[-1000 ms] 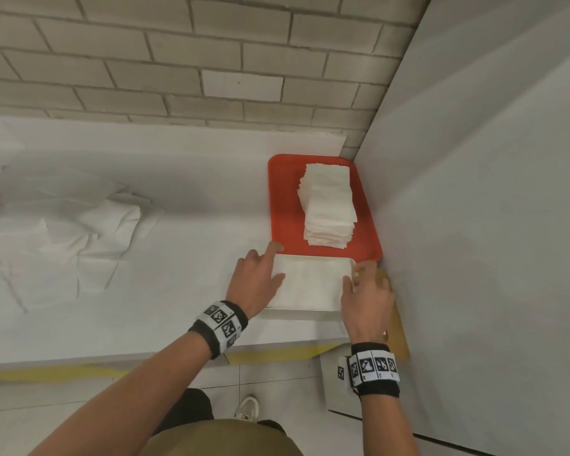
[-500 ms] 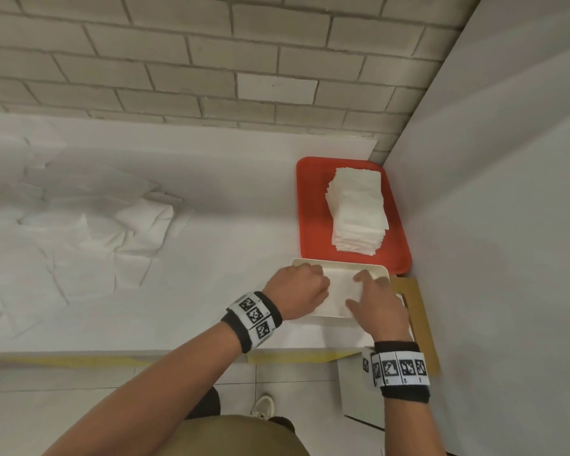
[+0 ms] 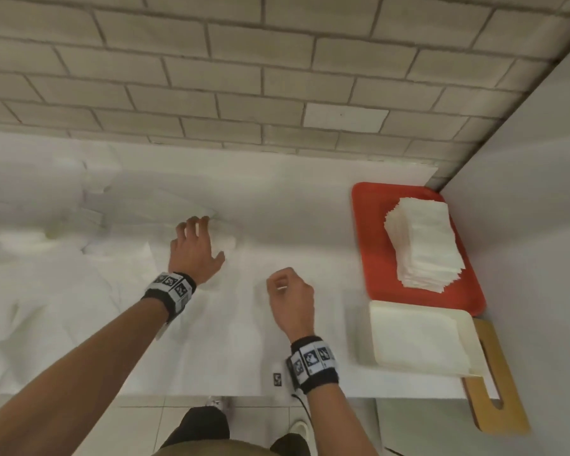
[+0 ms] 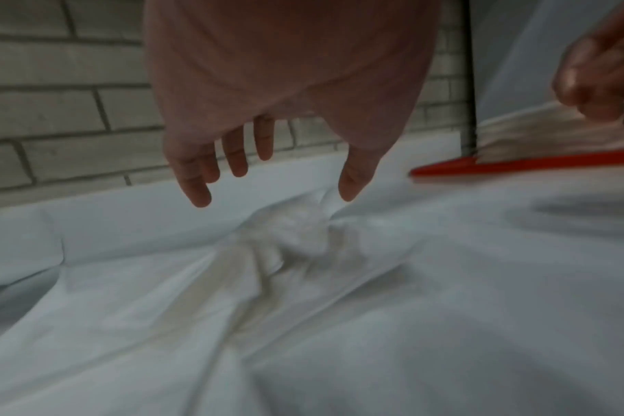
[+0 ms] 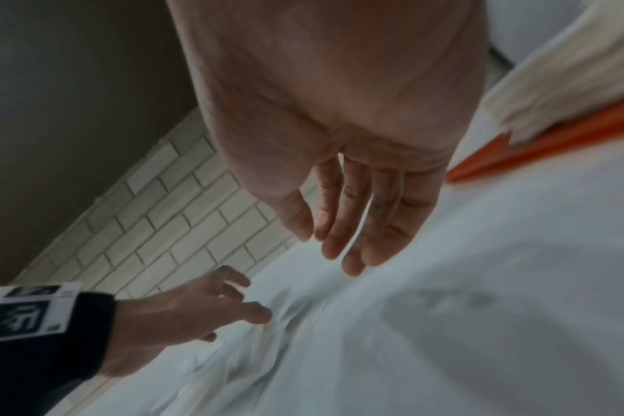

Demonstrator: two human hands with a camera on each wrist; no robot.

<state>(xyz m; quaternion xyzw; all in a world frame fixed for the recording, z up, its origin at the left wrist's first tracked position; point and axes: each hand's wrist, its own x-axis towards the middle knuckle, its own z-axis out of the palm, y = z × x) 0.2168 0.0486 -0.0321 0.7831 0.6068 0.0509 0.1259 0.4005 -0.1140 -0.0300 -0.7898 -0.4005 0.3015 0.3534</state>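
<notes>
Crumpled sheet [image 4: 296, 233]: pickup step, apparently. Left hand [image 3: 195, 251] spread above it, empty; right hand [image 3: 290, 297] relaxed, empty. Next, likely: pinch one layer.

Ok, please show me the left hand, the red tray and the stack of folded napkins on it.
left hand [image 3: 195, 255]: head view, back of the hand.
red tray [image 3: 374, 245]: head view, bare left strip.
stack of folded napkins [image 3: 418, 218]: head view, top sheet.
</notes>
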